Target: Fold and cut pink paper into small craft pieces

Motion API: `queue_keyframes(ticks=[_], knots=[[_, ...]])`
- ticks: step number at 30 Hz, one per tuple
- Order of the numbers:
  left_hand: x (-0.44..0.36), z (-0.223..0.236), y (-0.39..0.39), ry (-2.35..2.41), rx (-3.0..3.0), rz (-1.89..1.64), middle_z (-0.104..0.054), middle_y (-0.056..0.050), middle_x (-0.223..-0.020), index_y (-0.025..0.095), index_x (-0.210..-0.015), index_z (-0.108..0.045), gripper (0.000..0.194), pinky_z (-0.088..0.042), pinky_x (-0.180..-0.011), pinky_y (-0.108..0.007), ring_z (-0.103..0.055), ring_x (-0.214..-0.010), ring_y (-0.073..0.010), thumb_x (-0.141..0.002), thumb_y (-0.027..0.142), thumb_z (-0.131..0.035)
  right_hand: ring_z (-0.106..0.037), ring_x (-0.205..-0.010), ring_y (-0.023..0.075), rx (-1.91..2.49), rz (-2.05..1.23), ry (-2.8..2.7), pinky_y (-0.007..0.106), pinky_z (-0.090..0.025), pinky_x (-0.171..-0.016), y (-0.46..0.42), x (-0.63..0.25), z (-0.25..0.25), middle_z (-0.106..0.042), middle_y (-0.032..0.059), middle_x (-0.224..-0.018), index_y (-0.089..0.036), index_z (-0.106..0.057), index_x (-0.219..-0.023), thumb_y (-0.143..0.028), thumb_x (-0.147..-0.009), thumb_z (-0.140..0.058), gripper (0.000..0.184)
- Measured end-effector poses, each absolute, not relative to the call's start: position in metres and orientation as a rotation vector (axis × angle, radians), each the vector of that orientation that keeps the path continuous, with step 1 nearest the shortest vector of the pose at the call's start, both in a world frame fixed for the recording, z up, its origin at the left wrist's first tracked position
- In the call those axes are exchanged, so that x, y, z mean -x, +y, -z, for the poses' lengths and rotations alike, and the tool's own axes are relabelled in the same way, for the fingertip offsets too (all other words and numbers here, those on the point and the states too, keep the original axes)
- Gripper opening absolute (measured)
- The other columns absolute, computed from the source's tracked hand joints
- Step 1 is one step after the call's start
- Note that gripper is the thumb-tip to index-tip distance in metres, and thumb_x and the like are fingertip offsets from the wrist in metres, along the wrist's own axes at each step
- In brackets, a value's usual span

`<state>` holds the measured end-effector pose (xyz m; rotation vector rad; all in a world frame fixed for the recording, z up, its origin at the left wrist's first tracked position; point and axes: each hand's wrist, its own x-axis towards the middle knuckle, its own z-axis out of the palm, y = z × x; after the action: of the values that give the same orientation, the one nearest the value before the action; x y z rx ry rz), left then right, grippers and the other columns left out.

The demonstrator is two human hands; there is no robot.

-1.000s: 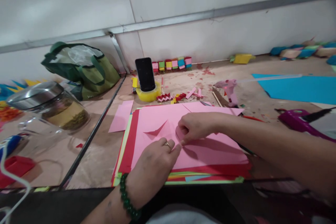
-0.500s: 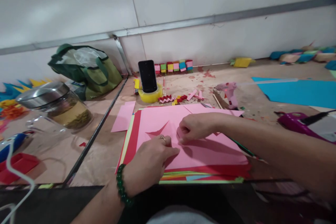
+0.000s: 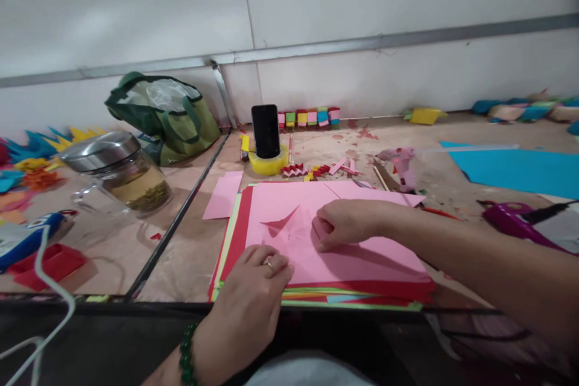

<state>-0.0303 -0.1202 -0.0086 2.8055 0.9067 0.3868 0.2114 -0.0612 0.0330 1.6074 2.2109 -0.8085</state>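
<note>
A pink paper sheet [image 3: 366, 268] lies on top of a stack of coloured paper [image 3: 246, 211] at the table's front edge. A pointed cut or fold, dark pink, shows on its left part. My right hand [image 3: 344, 223] is closed low over the sheet's middle, fingers curled, with pink paper at its fingertips; how much it grips is partly hidden. Wearing a ring, my left hand [image 3: 253, 292] lies over the lower left of the sheet. Its fingers are stretched out and rest on the paper.
A phone [image 3: 266, 131] stands in a yellow tape roll [image 3: 266, 163] behind the stack. Around it are a pink glue gun [image 3: 402, 166], small folded paper strips [image 3: 296, 170] and blue paper [image 3: 520, 169]. At left stand a glass teapot [image 3: 136, 184] and a green bag [image 3: 192, 132].
My left hand has drawn back toward me, away from the right hand's fingertips, and its fingers have straightened. My right hand stays at nearly the same spot on the pink paper. The view has shifted slightly.
</note>
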Motion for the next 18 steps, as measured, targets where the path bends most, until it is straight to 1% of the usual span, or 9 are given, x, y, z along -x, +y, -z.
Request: queue_keyframes(ticks=[1, 3, 5, 6, 7, 9, 12, 14, 18], knots=[[0.033, 0.011, -0.123, 0.929, -2.847, -0.404, -0.064, -0.01, -0.119, 0.018, -0.11, -0.063, 0.037, -0.042, -0.099, -0.047, -0.052, -0.113, -0.0268, -0.079, 0.005, -0.047, -0.055, -0.062, 0.0164, -1.613, 0.827, 2.204, 0.025, -0.036, -0.052, -0.061, -0.211, -0.033, -0.065, 0.003, -0.072, -0.018, -0.063, -0.077, -0.052, -0.069, -0.062, 0.035], [0.035, 0.014, -0.128, 0.934, -2.939, -0.457, -0.053, -0.011, -0.136, 0.018, -0.11, -0.062, 0.037, -0.032, -0.107, -0.052, -0.042, -0.127, -0.0292, -0.079, 0.006, -0.047, -0.054, -0.06, 0.0155, -1.622, 0.854, 2.185, 0.025, -0.036, -0.051, -0.06, -0.21, -0.034, -0.063, 0.0015, -0.069, -0.019, -0.062, -0.075, -0.051, -0.068, -0.063, 0.033], [0.035, 0.018, -0.131, 0.906, -2.996, -0.542, -0.039, -0.011, -0.148, 0.018, -0.115, -0.061, 0.038, -0.026, -0.111, -0.054, -0.033, -0.135, -0.0292, -0.081, 0.008, -0.047, -0.053, -0.058, 0.0146, -1.623, 0.868, 2.17, 0.025, -0.036, -0.05, -0.059, -0.209, -0.035, -0.061, 0.0001, -0.065, -0.019, -0.06, -0.074, -0.05, -0.068, -0.064, 0.032], [0.035, 0.019, -0.132, 0.907, -2.995, -0.606, -0.038, -0.011, -0.148, 0.019, -0.119, -0.059, 0.04, -0.027, -0.11, -0.053, -0.033, -0.134, -0.029, -0.081, 0.01, -0.047, -0.052, -0.057, 0.0141, -1.623, 0.878, 2.165, 0.024, -0.036, -0.05, -0.059, -0.208, -0.036, -0.06, -0.0005, -0.064, -0.019, -0.06, -0.073, -0.05, -0.068, -0.064, 0.032], [0.035, 0.021, -0.132, 0.93, -2.977, -0.685, -0.041, -0.013, -0.145, 0.019, -0.124, -0.057, 0.043, -0.03, -0.107, -0.052, -0.037, -0.131, -0.0295, -0.082, 0.013, -0.049, -0.052, -0.056, 0.0136, -1.625, 0.892, 2.16, 0.024, -0.036, -0.049, -0.059, -0.208, -0.036, -0.059, -0.0011, -0.063, -0.019, -0.059, -0.072, -0.049, -0.068, -0.065, 0.031], [0.037, 0.024, -0.133, 1.02, -2.913, -0.823, -0.053, -0.015, -0.131, 0.02, -0.13, -0.054, 0.046, -0.038, -0.098, -0.051, -0.047, -0.118, -0.0304, -0.084, 0.022, -0.053, -0.051, -0.056, 0.0129, -1.631, 0.92, 2.159, 0.024, -0.035, -0.049, -0.06, -0.208, -0.037, -0.059, -0.0018, -0.062, -0.019, -0.058, -0.071, -0.048, -0.069, -0.065, 0.029], [0.039, 0.027, -0.134, 1.102, -2.884, -0.817, -0.061, -0.013, -0.112, 0.02, -0.12, -0.062, 0.039, -0.044, -0.086, -0.049, -0.053, -0.101, -0.0305, -0.085, 0.037, -0.055, -0.05, -0.057, 0.0125, -1.641, 0.916, 2.175, 0.023, -0.036, -0.05, -0.061, -0.208, -0.037, -0.058, -0.0022, -0.062, -0.02, -0.055, -0.068, -0.047, -0.069, -0.065, 0.029], [0.04, 0.029, -0.134, 1.101, -2.905, -0.754, -0.063, -0.013, -0.109, 0.019, -0.111, -0.067, 0.035, -0.045, -0.084, -0.049, -0.054, -0.099, -0.0307, -0.087, 0.04, -0.054, -0.05, -0.056, 0.0126, -1.644, 0.904, 2.179, 0.023, -0.036, -0.05, -0.062, -0.208, -0.037, -0.057, -0.0022, -0.062, -0.02, -0.053, -0.067, -0.048, -0.069, -0.065, 0.03], [0.044, 0.03, -0.135, 1.097, -2.913, -0.782, -0.062, -0.012, -0.113, 0.018, -0.101, -0.069, 0.028, -0.046, -0.087, -0.046, -0.054, -0.102, -0.0287, -0.089, 0.036, -0.052, -0.05, -0.053, 0.0127, -1.639, 0.922, 2.168, 0.023, -0.035, -0.047, -0.063, -0.207, -0.037, -0.057, -0.002, -0.06, -0.02, -0.052, -0.068, -0.047, -0.07, -0.063, 0.029]])
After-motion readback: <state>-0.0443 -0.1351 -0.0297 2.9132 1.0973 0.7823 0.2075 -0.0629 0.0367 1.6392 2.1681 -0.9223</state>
